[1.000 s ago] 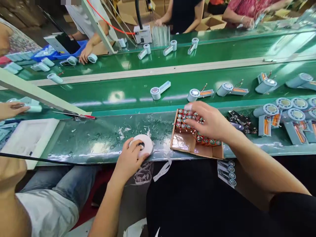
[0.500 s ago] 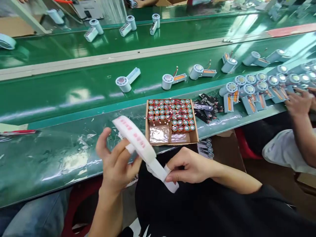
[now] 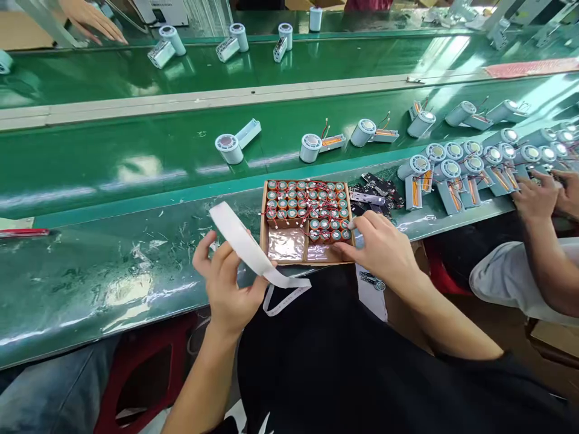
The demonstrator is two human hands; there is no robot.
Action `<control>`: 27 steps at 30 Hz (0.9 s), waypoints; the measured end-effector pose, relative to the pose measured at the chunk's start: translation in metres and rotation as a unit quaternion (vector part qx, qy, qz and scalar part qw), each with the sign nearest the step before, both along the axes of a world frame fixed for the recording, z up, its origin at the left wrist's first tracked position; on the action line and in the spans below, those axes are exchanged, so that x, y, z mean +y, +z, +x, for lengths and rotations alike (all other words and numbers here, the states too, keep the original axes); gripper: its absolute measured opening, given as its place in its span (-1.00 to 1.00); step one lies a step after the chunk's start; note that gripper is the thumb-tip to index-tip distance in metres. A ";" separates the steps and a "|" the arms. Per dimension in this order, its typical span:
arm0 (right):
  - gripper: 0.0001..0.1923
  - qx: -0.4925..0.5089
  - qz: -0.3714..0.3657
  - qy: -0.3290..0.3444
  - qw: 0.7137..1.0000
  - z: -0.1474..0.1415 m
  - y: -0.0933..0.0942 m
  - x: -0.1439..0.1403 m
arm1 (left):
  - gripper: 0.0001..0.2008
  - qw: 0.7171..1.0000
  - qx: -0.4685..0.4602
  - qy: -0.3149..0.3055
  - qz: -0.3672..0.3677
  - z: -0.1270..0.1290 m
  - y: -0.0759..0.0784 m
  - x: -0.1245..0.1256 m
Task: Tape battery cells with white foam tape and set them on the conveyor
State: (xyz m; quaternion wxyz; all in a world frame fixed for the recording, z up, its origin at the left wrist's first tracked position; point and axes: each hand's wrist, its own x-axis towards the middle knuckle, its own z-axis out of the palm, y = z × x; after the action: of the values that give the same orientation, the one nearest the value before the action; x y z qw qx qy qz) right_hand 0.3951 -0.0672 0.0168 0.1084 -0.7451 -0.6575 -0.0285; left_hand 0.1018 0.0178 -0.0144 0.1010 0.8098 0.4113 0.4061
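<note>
My left hand [image 3: 233, 283] is closed around a roll of white tape [image 3: 239, 238], held above the bench edge. A loose strip of tape [image 3: 289, 296] hangs from the roll in a loop over my lap. In front of me stands a shallow cardboard box [image 3: 263, 241] with rows of orange-wrapped batteries [image 3: 289, 204] joined by red and black wires. My right hand [image 3: 384, 247] reaches over the box's right side, thumb and index finger closed on a battery pack [image 3: 340, 230] at the end of the front row. The fingers partly cover that pack.
Black circuit boards [image 3: 380, 194] lie right of the box. Beyond them crowd several light-blue fan-like housings [image 3: 447, 172], near a co-worker's hands [image 3: 538, 193]. More housings stand on the green conveyor [image 3: 158, 144]. Another person's hand [image 3: 93, 21] shows at far left.
My right hand has let go of the tape strip and moved up to the batteries in the box. The strip now hangs loose. My left hand has shifted slightly right with the roll.
</note>
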 end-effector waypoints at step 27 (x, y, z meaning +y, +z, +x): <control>-0.40 0.739 0.036 0.195 0.644 -0.060 0.019 0.002 | -0.54 0.963 0.188 -0.119 0.149 -0.006 0.018 -0.014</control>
State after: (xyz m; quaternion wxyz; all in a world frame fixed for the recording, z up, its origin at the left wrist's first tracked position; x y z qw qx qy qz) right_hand 0.3349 -0.0650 0.0360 0.5878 -0.3689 -0.4880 0.5294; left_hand 0.0958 0.0037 0.0036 -0.0524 0.9206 0.2580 0.2884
